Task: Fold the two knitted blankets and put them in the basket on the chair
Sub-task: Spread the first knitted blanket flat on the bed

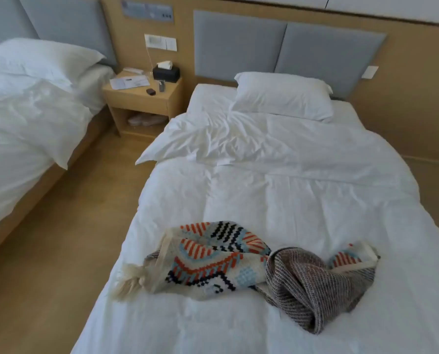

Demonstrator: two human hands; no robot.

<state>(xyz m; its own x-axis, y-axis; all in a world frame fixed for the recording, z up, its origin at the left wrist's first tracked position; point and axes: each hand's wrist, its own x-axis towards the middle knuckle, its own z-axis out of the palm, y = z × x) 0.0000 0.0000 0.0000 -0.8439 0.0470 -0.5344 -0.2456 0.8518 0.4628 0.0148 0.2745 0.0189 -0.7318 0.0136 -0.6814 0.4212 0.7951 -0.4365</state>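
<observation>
So both blankets are on the bed point(290, 200), dumped in one crumpled heap near its foot end, not folded at all. The patterned blanket point(208, 259) (cream with orange, light blue and black blocks) takes up the left part of the heap. Its cream tassel point(126, 282) points at the bed's left edge. The grey blanket point(313, 287) is bunched up on the right part and lies over the patterned one where they meet, and a bit of the pattern pokes out again on its far right side. The two are touching and a bit tangled.

Up at the head end of the bed there's one white pillow point(282, 95) against the grey headboard point(285, 47), and the duvet point(213, 139) is turned back and rumpled just below it.

Left of the bed, by its head end, stands a nightstand point(139, 98) with a black tissue box point(166, 72) and some papers point(129, 82) on top. Further left, across a strip of wood floor point(73, 226), is a second bed point(21, 111), also white.

The left hand and right hand aren't in shot, so I can't tell what the fingers are doing.
</observation>
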